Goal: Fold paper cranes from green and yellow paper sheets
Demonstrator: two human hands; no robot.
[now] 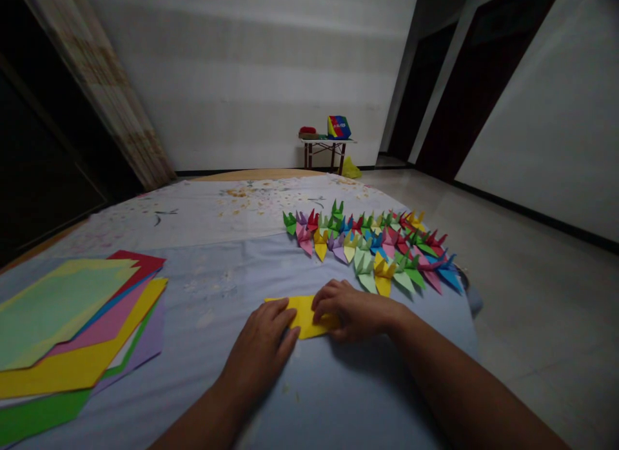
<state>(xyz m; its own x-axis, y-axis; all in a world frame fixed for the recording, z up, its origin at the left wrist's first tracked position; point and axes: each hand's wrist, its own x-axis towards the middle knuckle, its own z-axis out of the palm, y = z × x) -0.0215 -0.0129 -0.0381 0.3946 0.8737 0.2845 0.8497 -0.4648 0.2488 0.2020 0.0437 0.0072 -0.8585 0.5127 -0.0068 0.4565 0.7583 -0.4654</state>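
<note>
A folded yellow paper [304,313] lies on the pale blue cloth [338,398] in front of me. My left hand [261,350] rests flat on the paper's left end, fingers stretched out and pressing down. My right hand [351,311] lies over the paper's right end, its fingers curled and pinching along the fold. Just beyond my right hand spreads a cluster of finished origami pieces [372,247] in many colours.
A stack of coloured paper sheets [72,321] lies fanned out at the left. The cloth-covered surface ends at the right edge [471,295] above a tiled floor. A small table [326,147] with items stands by the far wall.
</note>
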